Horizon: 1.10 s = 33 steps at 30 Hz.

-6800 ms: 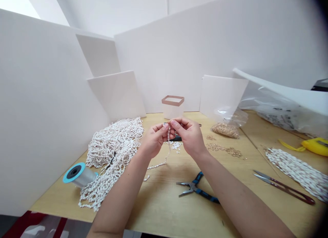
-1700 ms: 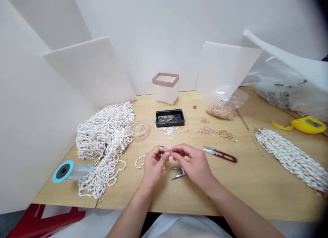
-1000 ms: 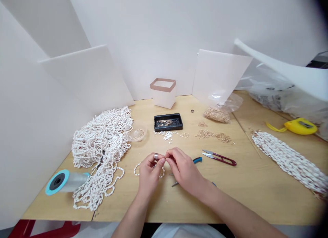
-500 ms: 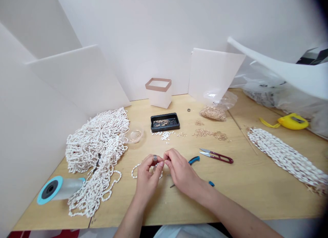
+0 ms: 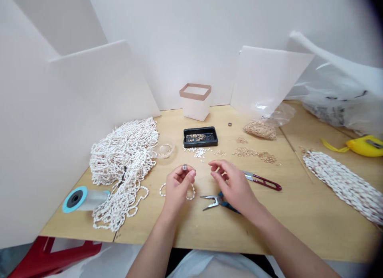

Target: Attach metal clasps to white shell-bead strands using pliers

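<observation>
My left hand [image 5: 178,185], with a ring on one finger, is pinched closed on a short strand of white beads [image 5: 162,190]. The strand loops out on both sides of the hand; its pinched end is too small to make out. My right hand [image 5: 233,184] is apart from it to the right, fingers curved and separated, holding nothing visible. Beneath and beside that hand lie pliers [image 5: 213,201] with blue handles, jaws spread, partly covered by it. Thread snips [image 5: 265,182] with dark red handles rest just to the right, their blade tips hidden behind the hand.
A black tray [image 5: 201,144] holds small gold pieces, with white beads [image 5: 200,152] before it. Gold bits [image 5: 245,151] lie in piles. Bead strands [image 5: 125,150] heap at left beside a thread spool [image 5: 74,199]. Bundled strands [image 5: 338,178] and a yellow tape measure [image 5: 363,146] are at right.
My two hands were together, fingertips meeting; now they are apart. My right hand has opened and moved right, baring the pliers' jaws. The whole view has shifted somewhat.
</observation>
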Each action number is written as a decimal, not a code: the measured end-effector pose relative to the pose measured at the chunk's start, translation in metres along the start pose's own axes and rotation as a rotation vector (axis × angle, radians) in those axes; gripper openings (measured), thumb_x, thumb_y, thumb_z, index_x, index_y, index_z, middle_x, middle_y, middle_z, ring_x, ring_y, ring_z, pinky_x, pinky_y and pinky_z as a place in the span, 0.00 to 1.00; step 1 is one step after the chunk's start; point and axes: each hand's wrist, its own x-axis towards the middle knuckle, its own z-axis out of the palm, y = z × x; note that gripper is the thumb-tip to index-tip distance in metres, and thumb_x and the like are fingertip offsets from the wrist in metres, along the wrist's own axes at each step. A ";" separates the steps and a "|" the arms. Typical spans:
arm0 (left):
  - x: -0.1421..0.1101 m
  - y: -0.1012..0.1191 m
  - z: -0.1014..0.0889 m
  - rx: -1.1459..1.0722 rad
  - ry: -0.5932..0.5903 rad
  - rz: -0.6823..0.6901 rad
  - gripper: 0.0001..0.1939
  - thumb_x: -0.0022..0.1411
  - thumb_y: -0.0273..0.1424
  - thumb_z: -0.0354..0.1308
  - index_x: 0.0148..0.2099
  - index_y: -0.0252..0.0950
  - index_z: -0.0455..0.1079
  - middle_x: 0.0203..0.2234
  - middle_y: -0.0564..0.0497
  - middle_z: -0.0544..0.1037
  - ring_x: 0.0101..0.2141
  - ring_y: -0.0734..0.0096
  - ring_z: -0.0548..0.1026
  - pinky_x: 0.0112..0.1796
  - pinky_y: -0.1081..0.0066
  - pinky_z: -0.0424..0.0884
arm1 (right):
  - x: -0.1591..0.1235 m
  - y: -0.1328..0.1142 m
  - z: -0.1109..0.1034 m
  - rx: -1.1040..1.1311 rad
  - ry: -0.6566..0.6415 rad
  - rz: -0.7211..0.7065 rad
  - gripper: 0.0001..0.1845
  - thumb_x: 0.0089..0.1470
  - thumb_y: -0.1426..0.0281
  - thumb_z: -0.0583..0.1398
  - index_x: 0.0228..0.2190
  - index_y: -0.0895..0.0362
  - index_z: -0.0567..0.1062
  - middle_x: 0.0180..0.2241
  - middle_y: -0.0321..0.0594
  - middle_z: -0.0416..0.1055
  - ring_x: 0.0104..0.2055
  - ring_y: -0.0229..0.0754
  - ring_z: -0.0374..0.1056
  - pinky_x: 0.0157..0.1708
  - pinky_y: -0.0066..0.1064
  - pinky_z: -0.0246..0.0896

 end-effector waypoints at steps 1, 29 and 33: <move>0.001 0.003 0.002 -0.007 0.005 0.001 0.14 0.56 0.41 0.69 0.32 0.35 0.73 0.25 0.53 0.70 0.26 0.75 0.66 0.31 0.74 0.65 | 0.000 0.003 -0.004 -0.027 0.000 0.017 0.11 0.63 0.69 0.56 0.46 0.54 0.74 0.39 0.42 0.75 0.35 0.42 0.71 0.37 0.35 0.68; 0.009 0.003 -0.007 0.043 -0.053 -0.047 0.15 0.58 0.41 0.67 0.35 0.34 0.71 0.24 0.56 0.64 0.23 0.78 0.55 0.26 0.74 0.53 | 0.087 0.093 -0.033 -0.633 -0.253 0.235 0.08 0.58 0.71 0.60 0.35 0.56 0.80 0.37 0.46 0.80 0.41 0.45 0.74 0.41 0.31 0.59; 0.009 0.003 -0.006 0.068 -0.074 -0.047 0.16 0.58 0.42 0.67 0.35 0.35 0.71 0.24 0.56 0.65 0.24 0.78 0.56 0.26 0.74 0.54 | 0.089 0.095 -0.030 -0.654 -0.258 0.235 0.09 0.59 0.71 0.59 0.36 0.56 0.80 0.39 0.47 0.80 0.42 0.46 0.73 0.41 0.31 0.59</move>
